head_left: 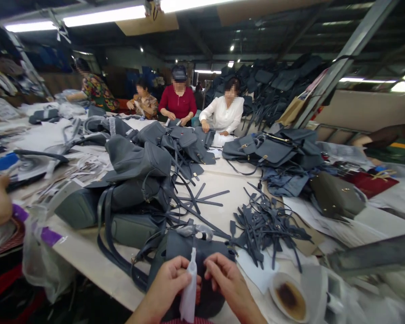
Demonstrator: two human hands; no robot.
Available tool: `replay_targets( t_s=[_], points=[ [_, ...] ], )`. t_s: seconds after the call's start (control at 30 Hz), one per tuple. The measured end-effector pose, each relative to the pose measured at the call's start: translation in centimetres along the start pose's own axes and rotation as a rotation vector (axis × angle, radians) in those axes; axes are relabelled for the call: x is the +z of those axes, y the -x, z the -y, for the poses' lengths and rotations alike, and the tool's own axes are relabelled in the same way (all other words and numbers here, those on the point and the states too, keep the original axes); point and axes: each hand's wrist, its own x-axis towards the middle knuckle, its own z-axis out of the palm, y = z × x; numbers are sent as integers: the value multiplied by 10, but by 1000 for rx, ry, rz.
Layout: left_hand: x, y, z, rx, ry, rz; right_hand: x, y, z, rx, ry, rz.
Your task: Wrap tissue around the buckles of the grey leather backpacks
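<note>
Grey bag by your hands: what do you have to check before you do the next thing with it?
1. White strip held firmly: ok, the left hand pinches it near its top.
2. Right hand ready: cannot tell, its fingers are curled beside the strip, but whether they grip anything is hidden.
3. Grey bag well supported: cannot tell, it sits at the near edge of the table and its bottom is hidden.
4. Cup with brown dregs out of the way: not ok, it stands close by the right forearm.
5. Loose straps kept off the bag: not ok, the nearest ones reach it.
</note>
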Motion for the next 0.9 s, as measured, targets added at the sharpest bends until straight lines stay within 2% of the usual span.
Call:
replay_targets(
  t_s=[0.07,0.13,0.23,0.3,0.37,0.47,0.6,0.73,0.8,0.9],
  points=[
    [-3,0,-1,4,-20,-14,-4,13,-10,56,101,103],
    [-6,1,-2,0,-20,-38,-12,20,-15,65,192,90],
    [-12,3,-3,-34,-42,-9,-34,12,-3,-58,312,-165],
    [-15,4,-2,-46,-69,28,-50,-4,16,-174,388,-264],
    [-18,4,1,-56,-88,56,-58,-26,37,-261,416,-203],
    [-23,3,9,-53,-72,39,-55,-61,60,-299,365,21],
    [-28,-1,20,-16,-67,-67,-37,-94,65,-250,265,226],
    [-28,-3,19,31,-80,-175,-26,-102,60,-104,62,285],
    [-27,-2,12,58,-86,-215,-25,-98,64,-42,-57,280],
    [-22,-2,-6,103,-81,-211,-27,-85,80,2,-206,264]
  ],
)
